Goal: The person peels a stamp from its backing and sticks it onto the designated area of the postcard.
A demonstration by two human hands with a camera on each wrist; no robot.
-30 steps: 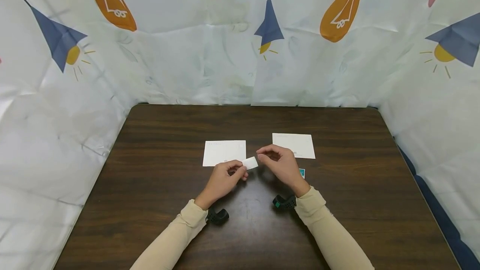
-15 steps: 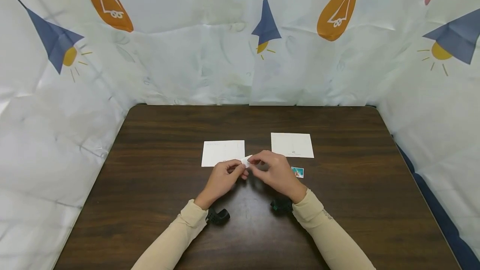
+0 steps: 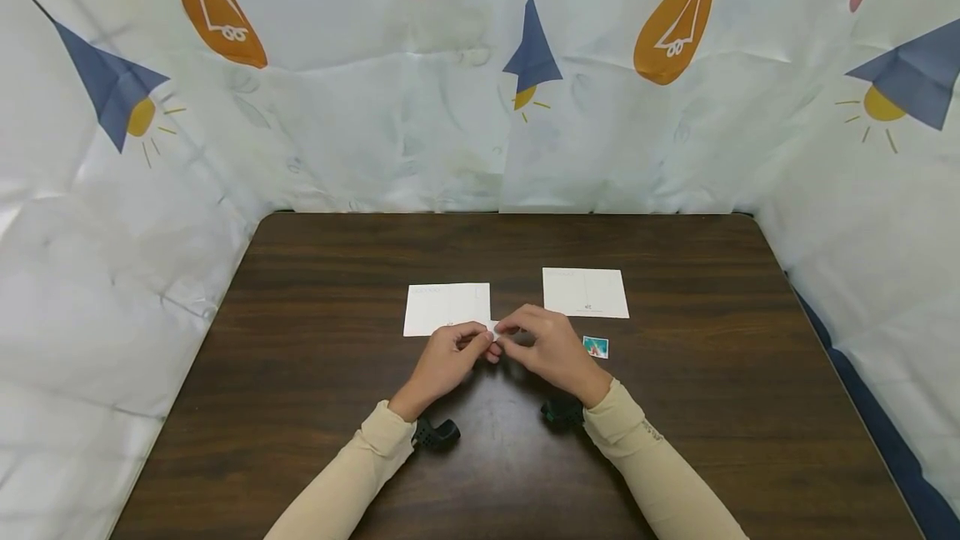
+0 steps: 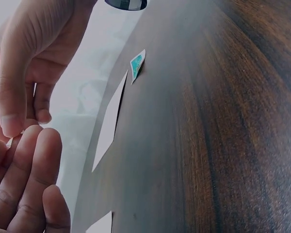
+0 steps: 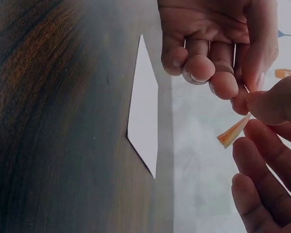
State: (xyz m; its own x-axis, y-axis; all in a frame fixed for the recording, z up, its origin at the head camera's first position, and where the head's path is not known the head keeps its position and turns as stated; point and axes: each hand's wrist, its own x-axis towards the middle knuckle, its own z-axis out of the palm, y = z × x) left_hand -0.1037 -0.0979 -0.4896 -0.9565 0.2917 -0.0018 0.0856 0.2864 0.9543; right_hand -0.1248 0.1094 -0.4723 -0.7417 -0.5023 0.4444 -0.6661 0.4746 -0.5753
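Observation:
My left hand (image 3: 448, 357) pinches a small stamp (image 3: 492, 327) between thumb and fingers, above the table. The thumb and index finger of my right hand (image 3: 549, 350) pinch at the same stamp, so the two hands' fingertips meet. In the right wrist view the stamp (image 5: 234, 131) shows a toothed edge and an orange print; the rest is hidden by fingers. A second stamp (image 3: 596, 347), teal with a white border, lies on the table right of my right hand. Behind the hands lie two white postcards, a left postcard (image 3: 447, 307) and a right postcard (image 3: 585, 292).
The dark wooden table (image 3: 315, 440) reaches back to a white curtain (image 3: 375, 140) printed with lamps and bulbs. More curtain hangs along both sides. Each wrist carries a black camera, such as the left wrist camera (image 3: 438, 435).
My right hand has come left and down to the stamp in my left hand, and its fingers have closed on it. The teal stamp has come into full view. The left hand has barely moved.

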